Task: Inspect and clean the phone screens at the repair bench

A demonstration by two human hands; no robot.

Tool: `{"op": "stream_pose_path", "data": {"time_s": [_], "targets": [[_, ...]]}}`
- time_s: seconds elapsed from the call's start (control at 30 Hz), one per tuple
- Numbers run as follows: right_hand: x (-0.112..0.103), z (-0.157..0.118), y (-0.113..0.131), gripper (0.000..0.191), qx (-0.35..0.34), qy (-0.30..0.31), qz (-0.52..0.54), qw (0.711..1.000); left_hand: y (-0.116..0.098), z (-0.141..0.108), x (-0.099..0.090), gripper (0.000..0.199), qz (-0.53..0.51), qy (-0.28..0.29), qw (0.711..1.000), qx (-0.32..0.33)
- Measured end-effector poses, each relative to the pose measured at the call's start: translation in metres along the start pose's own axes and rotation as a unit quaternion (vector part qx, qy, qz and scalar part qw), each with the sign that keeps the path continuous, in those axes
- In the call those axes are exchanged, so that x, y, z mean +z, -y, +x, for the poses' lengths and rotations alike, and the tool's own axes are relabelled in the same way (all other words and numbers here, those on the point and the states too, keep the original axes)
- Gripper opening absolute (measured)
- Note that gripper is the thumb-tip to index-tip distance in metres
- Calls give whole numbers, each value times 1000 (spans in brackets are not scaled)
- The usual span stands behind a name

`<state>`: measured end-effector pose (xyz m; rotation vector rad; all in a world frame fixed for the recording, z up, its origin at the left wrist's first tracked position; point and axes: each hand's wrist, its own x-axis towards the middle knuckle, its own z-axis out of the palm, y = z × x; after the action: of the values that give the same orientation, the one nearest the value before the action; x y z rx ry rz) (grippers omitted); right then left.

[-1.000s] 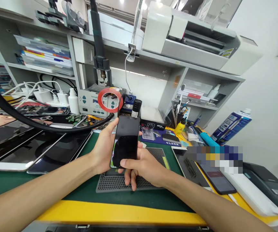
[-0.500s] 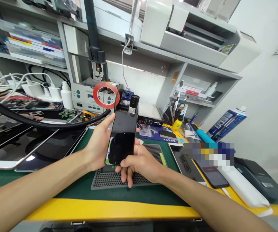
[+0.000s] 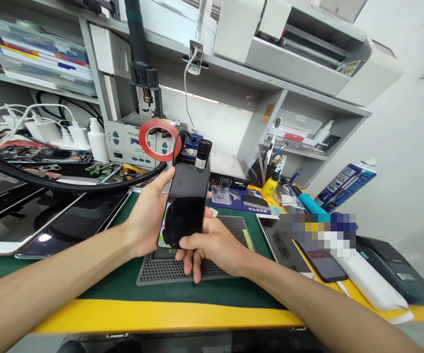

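Note:
A black smartphone (image 3: pixel 186 206) with a dark screen is held upright above the grey perforated mat (image 3: pixel 160 267). My left hand (image 3: pixel 146 215) grips its left edge, thumb reaching up toward the top corner. My right hand (image 3: pixel 212 245) holds the bottom end, thumb across the lower part of the screen and fingers curled underneath. The mat lies on a green work surface (image 3: pixel 97 279) with a yellow front edge.
Tablets and screens (image 3: pixel 50 220) lie at the left under a thick black hose (image 3: pixel 50 181). A red tape ring (image 3: pixel 158 139) and a control unit stand behind. Another phone (image 3: pixel 320 264), tools, a blue spray can (image 3: pixel 348 184) and a black device (image 3: pixel 396 279) crowd the right.
The view has shifted slightly, with the phone and both hands sitting a little lower and left. The grip on the phone is unchanged.

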<state>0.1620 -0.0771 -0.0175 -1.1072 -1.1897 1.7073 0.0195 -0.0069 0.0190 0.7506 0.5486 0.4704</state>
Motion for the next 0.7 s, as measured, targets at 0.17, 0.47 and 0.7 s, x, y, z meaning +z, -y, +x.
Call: {"op": "stream_pose_path", "data": {"time_s": [0.17,0.47,0.7], "targets": [[-4,1,-4,34,2,13,30,999,0,-2,4,77,24,-11,1000,6],[-5,1,-5,42,-7,24,40,999,0,0,1,76,22,-4,1000,7],[-4,0,-2,36,-8,22,27,999,-3,-6,7,71,35,-6,999,20]]}}
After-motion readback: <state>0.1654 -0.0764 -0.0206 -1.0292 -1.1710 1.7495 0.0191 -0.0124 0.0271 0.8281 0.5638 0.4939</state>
